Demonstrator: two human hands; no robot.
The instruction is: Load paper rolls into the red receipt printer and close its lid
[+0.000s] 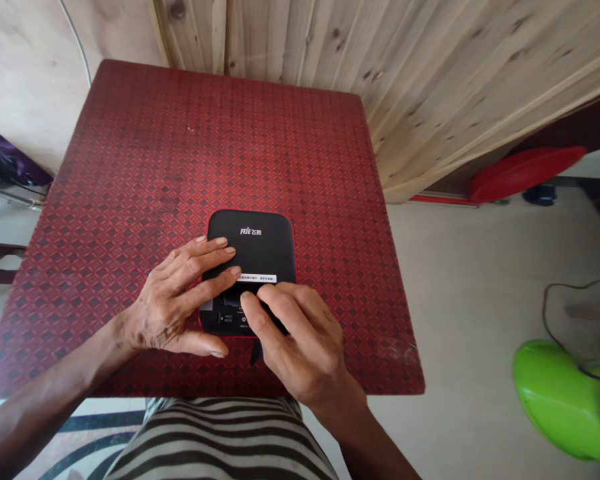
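Note:
A black, rounded, flat device [260, 250] with white lettering and a white label strip lies on the red patterned table [180, 153], near its front edge. My left hand [183, 300] rests on the device's left side, fingers stretched flat across its top and thumb along the front edge. My right hand [295, 340] is at the device's front right, thumb and forefinger pinched together on a small dark part at the ports; what it grips is too small to name. A short dark strip [256, 352] sticks out below the front edge.
Wooden plank walls stand behind the table. On the floor to the right lie a red dish-like object [525, 172], a bright green object [565, 400] and a thin cable [560, 300]. Striped fabric [220, 440] covers my lap below the table edge.

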